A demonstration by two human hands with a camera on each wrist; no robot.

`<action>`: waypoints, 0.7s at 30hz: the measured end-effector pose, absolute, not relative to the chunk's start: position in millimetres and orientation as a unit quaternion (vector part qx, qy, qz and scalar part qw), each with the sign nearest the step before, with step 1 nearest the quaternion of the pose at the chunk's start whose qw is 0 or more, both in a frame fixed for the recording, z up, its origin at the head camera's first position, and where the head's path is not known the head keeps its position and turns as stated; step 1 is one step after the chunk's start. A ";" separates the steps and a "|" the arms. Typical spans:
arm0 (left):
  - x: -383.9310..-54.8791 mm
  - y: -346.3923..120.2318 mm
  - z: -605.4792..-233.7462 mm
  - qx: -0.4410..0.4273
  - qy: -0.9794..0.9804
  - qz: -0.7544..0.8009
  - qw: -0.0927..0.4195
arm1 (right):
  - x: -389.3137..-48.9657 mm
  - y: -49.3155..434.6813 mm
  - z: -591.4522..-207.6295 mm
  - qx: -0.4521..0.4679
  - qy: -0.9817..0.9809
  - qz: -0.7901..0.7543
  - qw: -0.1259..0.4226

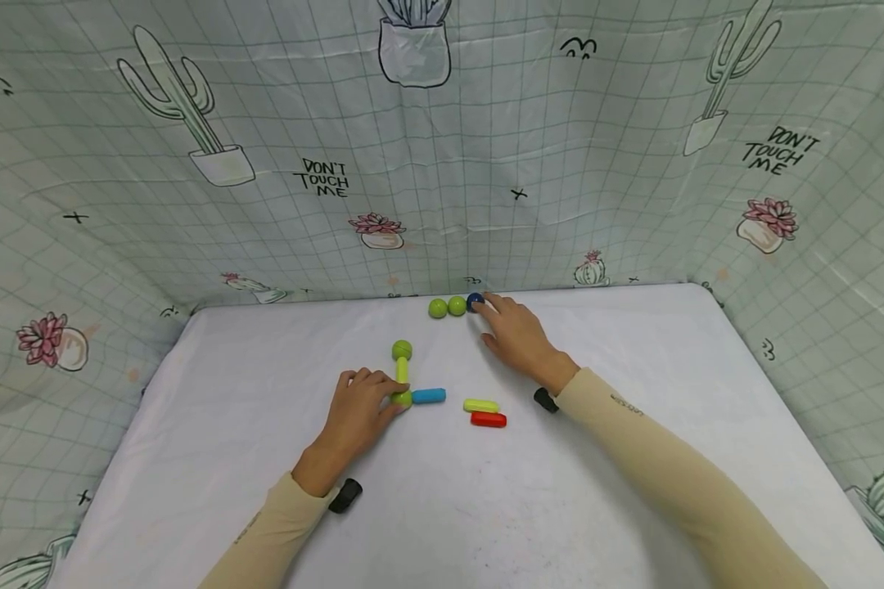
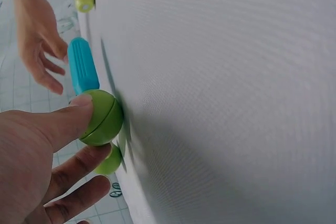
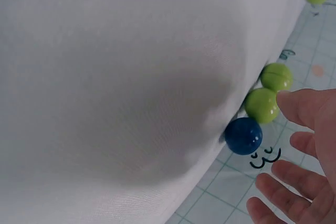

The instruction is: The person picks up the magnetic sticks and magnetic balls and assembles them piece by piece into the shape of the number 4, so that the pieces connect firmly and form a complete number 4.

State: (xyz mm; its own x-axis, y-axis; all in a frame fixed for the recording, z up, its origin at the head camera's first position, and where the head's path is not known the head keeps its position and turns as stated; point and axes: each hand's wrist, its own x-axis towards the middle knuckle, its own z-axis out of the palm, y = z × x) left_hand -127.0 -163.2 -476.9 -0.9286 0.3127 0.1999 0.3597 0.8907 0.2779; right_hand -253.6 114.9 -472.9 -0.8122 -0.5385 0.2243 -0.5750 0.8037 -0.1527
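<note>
Head view: left hand point(image 1: 352, 413) pinching green ball point(image 1: 404, 399), ribbed blue stick point(image 1: 430, 396) at 3 o'clock; right hand point(image 1: 519, 334) spread, glossy navy ball point(image 1: 475, 301) at 10 o'clock

1. Back edge of the tabletop point(image 1: 560, 507): three balls point(image 1: 457, 306) in a row, right grip point(image 1: 519, 334) beside the rightmost.
2. Closer and left: corner ball point(image 2: 107, 119), left grip point(image 1: 357, 413) on it.
3. From that, back rod point(image 1: 402, 370) runs away to end ball point(image 1: 402, 350); side rod point(image 1: 429, 396) points right.
4. Further right, two loose rods point(image 1: 481, 406), one just before the other.
5. Cloth point(image 1: 442, 204) behind it all.
</note>
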 end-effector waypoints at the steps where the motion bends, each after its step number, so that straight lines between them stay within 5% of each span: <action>1: -126.8 -163.1 -476.8 -0.173 -0.969 -0.157 0.075 | -254.9 114.5 -472.9 0.294 -0.947 0.104 0.082; 21: -125.6 -162.5 -476.5 -0.170 -0.970 -0.156 0.073 | -283.4 103.4 -475.2 0.270 -0.961 0.054 0.016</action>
State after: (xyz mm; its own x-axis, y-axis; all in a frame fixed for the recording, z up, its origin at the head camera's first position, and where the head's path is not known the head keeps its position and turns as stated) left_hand -125.6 -162.5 -476.5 -0.9317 0.3066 0.1945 0.3521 0.8940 0.2773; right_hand -283.4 103.4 -475.2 -0.8534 -0.5178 0.0591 -0.5212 0.8481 -0.0955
